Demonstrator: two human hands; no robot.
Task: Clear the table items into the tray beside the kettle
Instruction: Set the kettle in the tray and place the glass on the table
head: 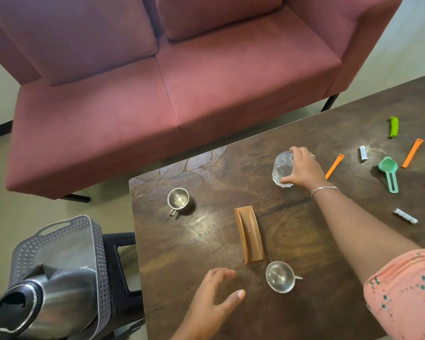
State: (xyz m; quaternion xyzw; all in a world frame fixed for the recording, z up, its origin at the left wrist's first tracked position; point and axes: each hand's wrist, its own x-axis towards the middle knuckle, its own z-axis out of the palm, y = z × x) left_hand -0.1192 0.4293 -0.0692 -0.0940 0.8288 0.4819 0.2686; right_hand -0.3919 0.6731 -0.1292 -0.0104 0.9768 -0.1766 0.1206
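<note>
Glass [283, 171] stands upright on the table [182, 253], far side, w/ the right hand [304, 170] wrapped round it from the side, thumb low near the base. That's a grip for lifting w/o tipping, I'd judge. Can't tell if there's water in it. Left hand [214, 300] is empty, fingers spread wide by the near edge, prob. for balance on the reach. Tray [98, 253] sits off the table at left on a stool [123, 266], kettle [47, 298] at its near end, so it's a long carry. Steel cup [178, 200], brown holder [249, 234] & strainer [280, 276] lie between. Clips [334, 166] & scoop [389, 173] are far right.
</note>
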